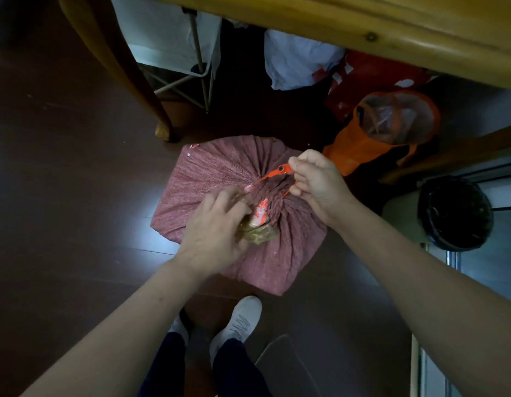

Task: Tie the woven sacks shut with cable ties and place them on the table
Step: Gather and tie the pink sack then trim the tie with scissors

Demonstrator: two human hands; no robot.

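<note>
— Where is the sack?

— The pink woven sack (220, 179) sits on the dark floor (62, 196), just in front of the person's white shoes (237, 325). It is below the edge of the wooden table (363, 32), not on it.

— And its mouth?

— It is gathered into a bunch in the middle, with folds fanning out from it all round. The left hand (214, 224) lies over that bunch with its fingers curled. The hand is blurred, so I'd say it grips the gathered neck, though I can't trace each finger.

— The right hand?

— The right hand (314, 179) is closed, pinching an orange cable tie (277, 171) between thumb and fingers. The tie's head, with its dark round eye, shows just left of the fingertips. A thin strap runs from there down towards the gathered neck. Another length of orange curves below the hand.

— What else is around?

— An orange bag (351, 144) with clear plastic at its opening sits under the table, right of the sack. A black-lined bin (455, 213) stands at the right edge. A curved table leg (128, 67) comes down at the upper left.
</note>
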